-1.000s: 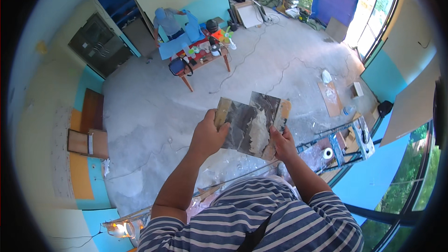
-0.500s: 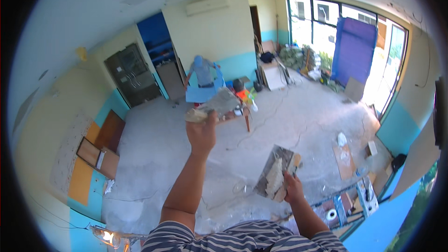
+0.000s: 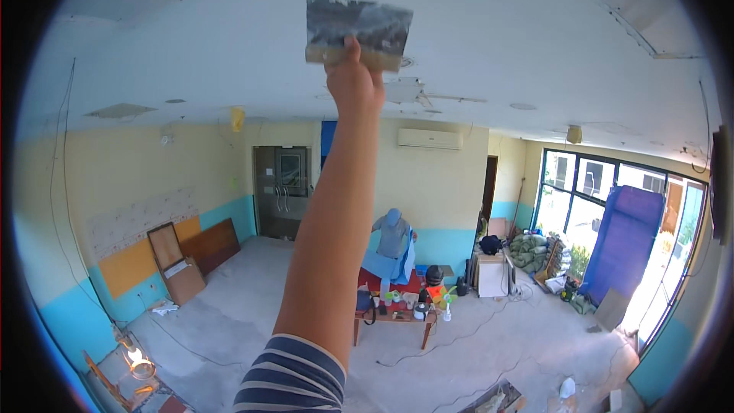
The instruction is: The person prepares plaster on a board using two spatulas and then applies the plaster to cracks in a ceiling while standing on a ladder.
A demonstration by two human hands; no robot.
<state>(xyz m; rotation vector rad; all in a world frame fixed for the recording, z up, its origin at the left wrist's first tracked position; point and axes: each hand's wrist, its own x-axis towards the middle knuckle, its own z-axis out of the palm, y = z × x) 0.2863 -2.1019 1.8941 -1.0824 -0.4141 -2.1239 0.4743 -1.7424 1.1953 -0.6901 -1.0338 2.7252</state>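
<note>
Your left hand (image 3: 354, 86) pinches a flat blade (image 3: 358, 21) overhead

At your far left, a lit lamp (image 3: 138, 362) glows, and past it a smooth brown board (image 3: 215, 247) leans by the wall. Mid-view, the blade is a thin, dull grey rectangle, streaked paler across its face, with a tan strip along the lower edge. It is up in front of the flat, pale ceiling (image 3: 229, 53); you cannot tell if they touch. Below stands a wooden table (image 3: 427, 336) with slim legs. Right of it, a second blade (image 3: 497, 401) shows at the lower edge, dark and smeared with rough, pale paste, then come lumpy green sacks (image 3: 529, 252).

Your left thumb lies over the strip onto the face, fingers behind, pressed closed on the blade. Your right hand is out of sight, so its grip cannot be told.
</note>
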